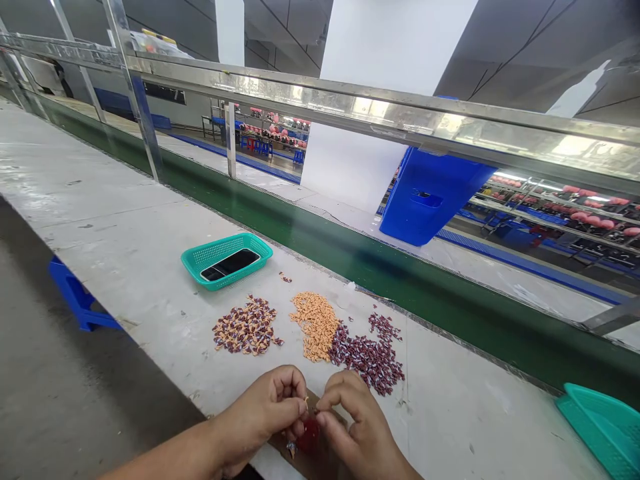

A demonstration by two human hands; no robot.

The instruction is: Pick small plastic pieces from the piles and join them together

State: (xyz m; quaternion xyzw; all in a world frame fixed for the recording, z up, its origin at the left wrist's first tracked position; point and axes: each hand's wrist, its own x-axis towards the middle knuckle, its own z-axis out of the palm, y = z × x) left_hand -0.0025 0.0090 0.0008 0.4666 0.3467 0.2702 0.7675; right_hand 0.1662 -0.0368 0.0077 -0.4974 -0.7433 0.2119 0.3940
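My left hand is closed, pinching a small orange piece between thumb and fingertips. Just to its right, my right hand has thumb and forefinger pressed together; what they grip is too small to make out. Below both hands lie a brown board and a red round object, partly covered by fingers. Beyond them on the grey table are a pile of orange pieces, a pile of dark maroon pieces touching it, and a separate mixed orange and maroon pile at the left.
A green basket holding a phone stands behind the mixed pile. Another green basket is at the right edge. Past the table run a green belt and a metal rail. A blue stool hangs there.
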